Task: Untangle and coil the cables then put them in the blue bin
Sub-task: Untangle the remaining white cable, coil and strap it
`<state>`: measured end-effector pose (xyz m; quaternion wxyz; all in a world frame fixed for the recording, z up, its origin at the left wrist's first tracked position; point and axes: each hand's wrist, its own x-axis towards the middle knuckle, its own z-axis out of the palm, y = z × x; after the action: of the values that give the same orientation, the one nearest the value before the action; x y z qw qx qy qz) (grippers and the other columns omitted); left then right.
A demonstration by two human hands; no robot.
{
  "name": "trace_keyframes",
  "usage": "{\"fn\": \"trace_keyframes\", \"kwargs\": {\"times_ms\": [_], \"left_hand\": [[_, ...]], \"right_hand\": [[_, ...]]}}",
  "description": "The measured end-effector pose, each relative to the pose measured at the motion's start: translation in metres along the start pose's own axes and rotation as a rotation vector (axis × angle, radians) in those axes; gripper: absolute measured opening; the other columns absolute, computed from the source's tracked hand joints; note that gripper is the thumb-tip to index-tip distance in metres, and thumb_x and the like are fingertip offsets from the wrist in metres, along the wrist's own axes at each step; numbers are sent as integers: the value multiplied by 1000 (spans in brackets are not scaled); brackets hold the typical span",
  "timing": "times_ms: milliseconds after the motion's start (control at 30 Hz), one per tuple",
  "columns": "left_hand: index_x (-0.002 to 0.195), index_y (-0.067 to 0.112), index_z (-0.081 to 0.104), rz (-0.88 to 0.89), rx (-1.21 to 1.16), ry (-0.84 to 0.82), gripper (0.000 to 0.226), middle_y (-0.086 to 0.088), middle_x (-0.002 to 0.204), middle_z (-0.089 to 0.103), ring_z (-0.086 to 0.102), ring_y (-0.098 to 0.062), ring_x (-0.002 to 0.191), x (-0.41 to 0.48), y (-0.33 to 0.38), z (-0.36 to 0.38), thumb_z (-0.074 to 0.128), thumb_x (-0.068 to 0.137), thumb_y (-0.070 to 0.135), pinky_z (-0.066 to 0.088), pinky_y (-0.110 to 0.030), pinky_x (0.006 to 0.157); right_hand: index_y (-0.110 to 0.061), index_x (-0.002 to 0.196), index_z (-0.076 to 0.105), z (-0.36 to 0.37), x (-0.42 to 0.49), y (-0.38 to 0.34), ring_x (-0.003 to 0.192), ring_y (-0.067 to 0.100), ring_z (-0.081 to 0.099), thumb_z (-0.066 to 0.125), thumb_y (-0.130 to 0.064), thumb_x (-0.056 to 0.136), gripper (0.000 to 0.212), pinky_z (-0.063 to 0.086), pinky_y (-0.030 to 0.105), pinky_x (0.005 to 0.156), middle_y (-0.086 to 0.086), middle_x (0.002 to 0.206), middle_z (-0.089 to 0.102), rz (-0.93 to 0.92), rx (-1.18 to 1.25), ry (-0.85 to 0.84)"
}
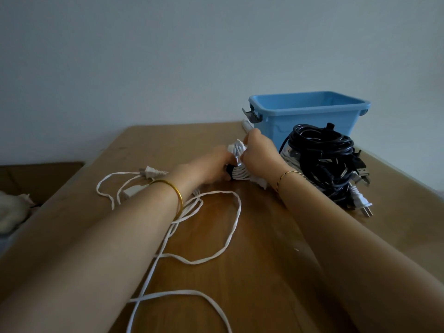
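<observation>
A flat white cable [230, 234] lies in loose loops over the wooden table [264, 272], its plug [151, 172] at the left. Part of it is wound into a tight white coil [238, 162] at mid-table. My left hand [211, 167] grips the coil from the left, and my right hand [258, 155] closes on it from the right, pinching a white strand at the top. A blue bin [310, 116] stands open at the back right. In front of the bin sits a heap of black cables [322, 155] with plugs.
A grey plug [360, 203] from the heap lies near the table's right edge. The table's left edge drops to a lower brown surface [36, 179] holding a pale cloth [12, 212]. A plain wall is behind.
</observation>
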<state>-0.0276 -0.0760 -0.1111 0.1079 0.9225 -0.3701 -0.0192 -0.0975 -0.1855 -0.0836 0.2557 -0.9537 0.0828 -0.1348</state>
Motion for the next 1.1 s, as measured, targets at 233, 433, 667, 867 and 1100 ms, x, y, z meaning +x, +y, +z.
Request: {"fn": "trace_keyframes", "kwargs": {"times_ms": [233,433,667,867,1100], "left_hand": [[114,7,68,5,-62,64,36,-8,117,65,60,-26,106,8,5,4,72,78,6,47,-39,94],[117,12,65,-124,-139,174,37,-7,116,63,58,-22,102,15,15,11,73,81,15,45,-28,84],[122,15,62,-166,-152,156,41,-8,123,61,57,-23,107,17,23,10,70,83,15,45,-28,87],[123,15,61,-141,-122,136,42,-8,124,59,56,-25,110,12,23,7,70,83,12,44,-28,89],[122,13,62,-119,-126,117,38,-8,121,61,55,-19,99,8,26,2,68,85,15,40,-22,74]], "right_hand": [[3,126,40,-19,-3,-6,112,32,52,42,-1,94,32,37,29,77,21,127,50,-25,45,19],[0,135,34,-33,0,-5,89,14,42,41,4,93,43,32,19,66,14,124,53,-49,76,92],[0,130,38,-34,2,-2,105,24,52,44,1,95,35,26,13,63,17,124,53,-45,111,112],[0,125,42,-37,3,-3,103,26,53,47,1,94,31,32,18,64,17,122,54,-37,107,120],[0,131,40,-35,2,-3,102,20,52,45,5,93,38,30,14,61,16,125,54,-41,97,71]]}}
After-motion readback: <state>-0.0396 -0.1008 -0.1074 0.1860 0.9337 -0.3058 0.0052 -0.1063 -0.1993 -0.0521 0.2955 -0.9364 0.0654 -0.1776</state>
